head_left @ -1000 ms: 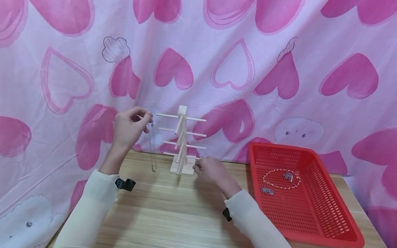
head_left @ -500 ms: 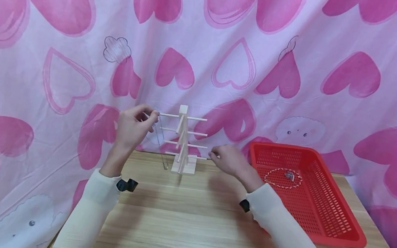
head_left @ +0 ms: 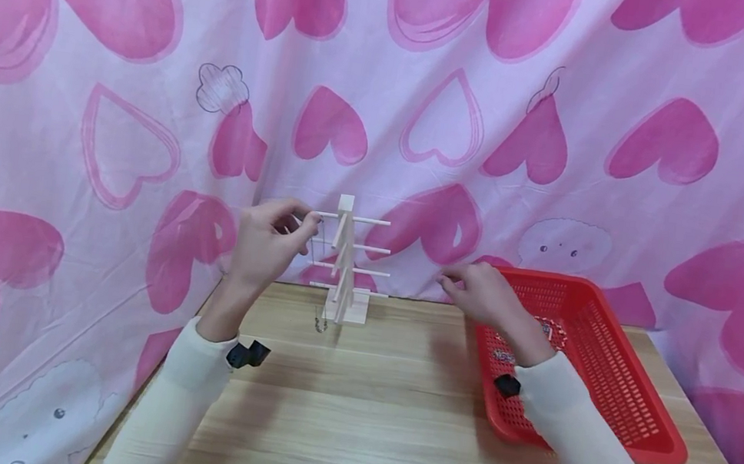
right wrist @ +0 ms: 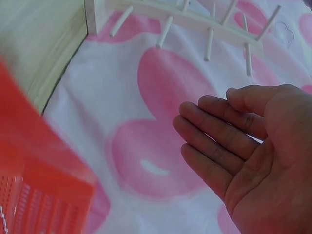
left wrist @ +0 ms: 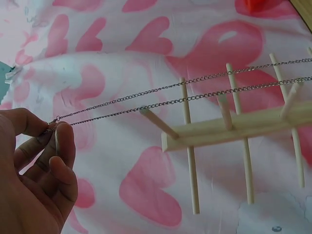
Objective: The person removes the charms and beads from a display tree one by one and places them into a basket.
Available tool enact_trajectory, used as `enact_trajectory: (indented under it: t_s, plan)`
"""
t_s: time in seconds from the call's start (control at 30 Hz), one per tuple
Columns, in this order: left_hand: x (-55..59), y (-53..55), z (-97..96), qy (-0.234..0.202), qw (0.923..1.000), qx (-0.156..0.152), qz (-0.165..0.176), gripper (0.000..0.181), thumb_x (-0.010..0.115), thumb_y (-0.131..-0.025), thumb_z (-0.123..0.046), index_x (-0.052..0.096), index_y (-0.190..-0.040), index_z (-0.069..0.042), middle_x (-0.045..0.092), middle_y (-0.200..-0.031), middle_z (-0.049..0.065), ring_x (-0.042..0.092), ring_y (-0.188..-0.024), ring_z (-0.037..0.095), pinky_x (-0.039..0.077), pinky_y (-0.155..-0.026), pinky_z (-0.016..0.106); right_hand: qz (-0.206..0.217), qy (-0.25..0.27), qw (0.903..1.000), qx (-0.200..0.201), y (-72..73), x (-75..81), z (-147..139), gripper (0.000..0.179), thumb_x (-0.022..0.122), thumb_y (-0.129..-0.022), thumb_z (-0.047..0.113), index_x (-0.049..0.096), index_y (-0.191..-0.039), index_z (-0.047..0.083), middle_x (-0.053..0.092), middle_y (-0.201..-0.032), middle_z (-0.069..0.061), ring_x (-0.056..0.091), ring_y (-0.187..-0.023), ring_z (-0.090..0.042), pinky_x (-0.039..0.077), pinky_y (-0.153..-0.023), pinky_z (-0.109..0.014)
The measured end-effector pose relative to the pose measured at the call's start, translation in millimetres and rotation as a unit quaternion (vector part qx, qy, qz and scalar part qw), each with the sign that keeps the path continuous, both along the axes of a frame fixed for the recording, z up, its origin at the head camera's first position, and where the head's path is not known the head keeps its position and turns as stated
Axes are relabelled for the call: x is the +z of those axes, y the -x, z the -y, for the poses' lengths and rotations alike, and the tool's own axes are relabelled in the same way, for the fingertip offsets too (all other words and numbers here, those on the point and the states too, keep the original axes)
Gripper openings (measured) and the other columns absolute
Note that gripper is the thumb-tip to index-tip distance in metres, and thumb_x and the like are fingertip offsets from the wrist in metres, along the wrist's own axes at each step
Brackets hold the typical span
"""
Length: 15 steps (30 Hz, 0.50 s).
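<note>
My left hand (head_left: 273, 245) pinches a thin metal chain necklace (left wrist: 161, 101) between thumb and fingertips, at the upper left of a pale wooden peg stand (head_left: 344, 259). In the left wrist view both strands of the chain run out from the fingertips and pass in front of the pegs. Its lower end (head_left: 321, 324) dangles by the foot of the stand in the head view. My right hand (head_left: 484, 296) holds nothing; its fingers (right wrist: 219, 129) are relaxed and slightly bent, in the air between the stand and the red basket.
A red plastic basket (head_left: 659, 418) with slotted walls stands at the right of the wooden table (head_left: 348, 423). Inside lie a beaded necklace (head_left: 560, 334) and a small silvery chain bundle (head_left: 503, 356), partly behind the right arm. Heart-patterned cloth (head_left: 455, 10) hangs behind.
My left hand has moved right with the chain necklace, closer to the stand's top peg. My right hand has drawn away from the stand's foot, up and right toward the basket.
</note>
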<state>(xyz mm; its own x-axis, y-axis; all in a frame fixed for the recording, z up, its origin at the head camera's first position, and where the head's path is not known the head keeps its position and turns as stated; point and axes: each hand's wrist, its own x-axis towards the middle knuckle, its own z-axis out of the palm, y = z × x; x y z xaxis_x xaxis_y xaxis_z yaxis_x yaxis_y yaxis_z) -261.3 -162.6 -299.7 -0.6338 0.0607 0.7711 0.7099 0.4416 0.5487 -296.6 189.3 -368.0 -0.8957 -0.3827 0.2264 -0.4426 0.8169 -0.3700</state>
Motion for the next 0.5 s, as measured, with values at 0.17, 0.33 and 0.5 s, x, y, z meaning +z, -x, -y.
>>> enact_trajectory:
  t_s: [0.17,0.33,0.5]
  plan:
    - [1.9,0.2,-15.9,0.0,0.9996,-0.029,-0.006,0.008,0.075,-0.095,-0.001,0.08,-0.09,0.0,0.075,-0.072,0.012,0.061,-0.05,0.008,0.048,-0.049,0.014,0.027,0.007,0.9995,-0.014,-5.6,1.2,-19,0.026,0.075,-0.1,0.026,0.08,-0.122,0.013,0.071,-0.083,0.002,0.059,-0.073,-0.017,0.056,-0.067,-0.029]
    - [2.9,2.8,-32.0,0.005,0.9992,-0.04,-0.003,0.007,0.075,-0.094,-0.003,0.081,-0.091,0.0,0.074,-0.073,0.012,0.058,-0.051,0.008,0.046,-0.048,0.013,0.037,0.006,0.999,-0.024,-9.7,0.2,-38,0.028,0.075,-0.1,0.025,0.078,-0.126,0.014,0.073,-0.093,-0.001,0.062,-0.081,-0.019,0.06,-0.073,-0.032]
    - [4.6,5.9,-48.2,-0.003,0.9976,-0.069,0.011,0.007,0.075,-0.095,-0.003,0.08,-0.091,-0.001,0.075,-0.076,0.011,0.06,-0.049,0.014,0.048,-0.047,0.017,0.047,0.005,0.9983,-0.036,-16.2,-0.2,-55,0.032,0.074,-0.1,0.023,0.076,-0.129,0.011,0.074,-0.097,-0.004,0.063,-0.081,-0.019,0.062,-0.074,-0.034]
